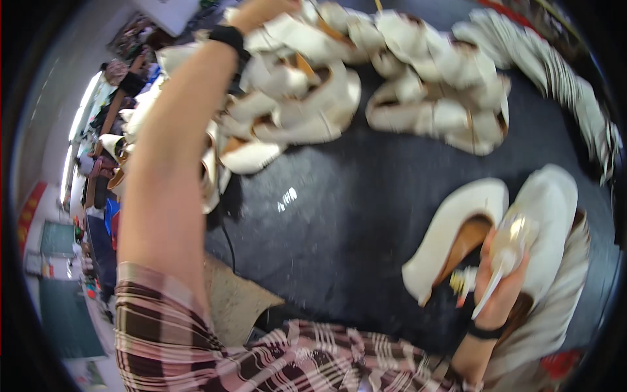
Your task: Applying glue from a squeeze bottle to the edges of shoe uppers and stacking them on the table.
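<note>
My left arm stretches far forward, and my left hand (264, 12) is at the top edge beside a pile of white shoe uppers (317, 121). Its fingers are blurred and partly cut off, so their grip cannot be told. Low on the right, my right hand (501, 287) is wrapped round a clear squeeze bottle (513, 238) whose thin white nozzle points down toward my wrist. To the left of that hand lies a single white shoe upper (450, 222) with a tan lining. On its other side are more white uppers (552, 209), stacked in a row.
Another heap of white uppers (450, 117) lies on the dark tabletop (326, 215), with a long nested row (542, 62) at the far right. A small yellow and white item (462, 279) sits by my right hand. A brown board (238, 297) is at the near left.
</note>
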Demonstrator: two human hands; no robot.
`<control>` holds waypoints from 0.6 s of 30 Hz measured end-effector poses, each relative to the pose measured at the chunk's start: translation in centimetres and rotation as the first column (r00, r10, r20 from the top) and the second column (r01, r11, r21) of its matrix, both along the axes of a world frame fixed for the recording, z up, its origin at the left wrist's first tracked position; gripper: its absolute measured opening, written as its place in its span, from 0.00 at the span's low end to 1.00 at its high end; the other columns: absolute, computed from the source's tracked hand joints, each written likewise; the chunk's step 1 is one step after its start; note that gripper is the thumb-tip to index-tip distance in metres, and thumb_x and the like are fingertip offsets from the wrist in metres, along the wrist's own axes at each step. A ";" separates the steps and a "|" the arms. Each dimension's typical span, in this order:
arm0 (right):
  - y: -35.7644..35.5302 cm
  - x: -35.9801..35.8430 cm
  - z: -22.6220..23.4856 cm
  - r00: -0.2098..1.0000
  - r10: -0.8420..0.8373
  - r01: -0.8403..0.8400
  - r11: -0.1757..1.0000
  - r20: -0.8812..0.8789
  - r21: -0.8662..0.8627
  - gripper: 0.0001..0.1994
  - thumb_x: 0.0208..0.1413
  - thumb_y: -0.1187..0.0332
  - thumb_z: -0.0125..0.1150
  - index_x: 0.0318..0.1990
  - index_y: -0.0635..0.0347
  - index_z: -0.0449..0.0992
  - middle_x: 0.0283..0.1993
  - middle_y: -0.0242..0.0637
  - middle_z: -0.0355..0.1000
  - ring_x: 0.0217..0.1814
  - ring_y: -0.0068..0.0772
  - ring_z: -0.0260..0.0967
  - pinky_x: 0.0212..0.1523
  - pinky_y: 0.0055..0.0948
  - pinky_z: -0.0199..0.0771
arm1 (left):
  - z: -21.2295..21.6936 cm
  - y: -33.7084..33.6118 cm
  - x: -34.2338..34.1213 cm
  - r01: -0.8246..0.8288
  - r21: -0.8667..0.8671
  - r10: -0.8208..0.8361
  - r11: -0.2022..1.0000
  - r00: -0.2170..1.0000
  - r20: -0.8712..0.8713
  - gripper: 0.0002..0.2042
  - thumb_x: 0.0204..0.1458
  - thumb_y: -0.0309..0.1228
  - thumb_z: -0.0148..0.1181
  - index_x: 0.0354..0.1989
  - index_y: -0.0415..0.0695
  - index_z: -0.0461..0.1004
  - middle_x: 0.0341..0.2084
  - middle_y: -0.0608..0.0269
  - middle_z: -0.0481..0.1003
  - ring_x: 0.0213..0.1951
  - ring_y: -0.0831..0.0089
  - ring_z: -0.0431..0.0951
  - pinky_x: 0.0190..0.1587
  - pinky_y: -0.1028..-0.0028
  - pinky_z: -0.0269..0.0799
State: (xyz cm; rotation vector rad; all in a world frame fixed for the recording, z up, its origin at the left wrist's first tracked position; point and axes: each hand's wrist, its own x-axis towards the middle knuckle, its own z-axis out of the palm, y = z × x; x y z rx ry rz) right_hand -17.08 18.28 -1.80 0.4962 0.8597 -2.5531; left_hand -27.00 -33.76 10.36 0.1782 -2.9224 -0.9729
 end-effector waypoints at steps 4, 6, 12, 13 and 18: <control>3.2 0.8 1.0 0.995 0.089 -0.095 0.976 -0.042 -0.195 0.21 0.52 0.60 0.43 0.51 0.61 0.58 0.47 0.51 0.61 0.44 0.41 0.66 0.28 0.31 0.76 | 2.7 13.5 8.0 -0.001 0.219 0.058 0.976 0.965 -0.255 0.14 0.46 0.30 0.51 0.41 0.38 0.65 0.34 0.61 0.70 0.38 0.75 0.69 0.39 0.78 0.66; 4.8 1.9 0.6 0.998 -0.013 0.001 0.979 -0.056 -0.203 0.21 0.51 0.63 0.46 0.52 0.59 0.57 0.50 0.52 0.58 0.47 0.45 0.63 0.33 0.33 0.76 | 3.2 15.5 14.0 0.077 0.005 -0.076 0.997 0.987 -0.140 0.14 0.49 0.32 0.48 0.43 0.38 0.66 0.37 0.61 0.69 0.42 0.78 0.66 0.43 0.76 0.62; 7.6 3.9 -1.2 0.994 -0.085 0.063 0.956 -0.063 -0.286 0.19 0.52 0.64 0.44 0.51 0.60 0.59 0.51 0.51 0.56 0.51 0.45 0.59 0.37 0.32 0.74 | -7.7 28.0 23.3 0.596 0.112 -0.606 0.795 0.784 0.133 0.18 0.36 0.24 0.56 0.41 0.41 0.66 0.41 0.60 0.68 0.42 0.64 0.68 0.43 0.71 0.65; 7.9 4.1 -1.2 0.994 -0.089 0.067 0.957 -0.067 -0.282 0.19 0.52 0.64 0.44 0.51 0.60 0.59 0.51 0.51 0.56 0.51 0.45 0.59 0.37 0.32 0.74 | -9.6 29.8 23.1 0.576 0.065 -0.580 0.815 0.809 0.095 0.19 0.37 0.24 0.56 0.42 0.42 0.65 0.42 0.61 0.67 0.43 0.64 0.68 0.44 0.70 0.64; 7.1 6.5 -1.4 0.993 -0.029 -0.015 0.930 -0.115 -0.368 0.22 0.52 0.63 0.44 0.53 0.64 0.53 0.53 0.53 0.53 0.52 0.47 0.57 0.40 0.33 0.72 | -15.5 37.1 20.2 0.716 -0.164 -0.733 0.679 0.675 -0.090 0.18 0.41 0.26 0.48 0.44 0.45 0.63 0.44 0.63 0.65 0.42 0.69 0.67 0.41 0.73 0.64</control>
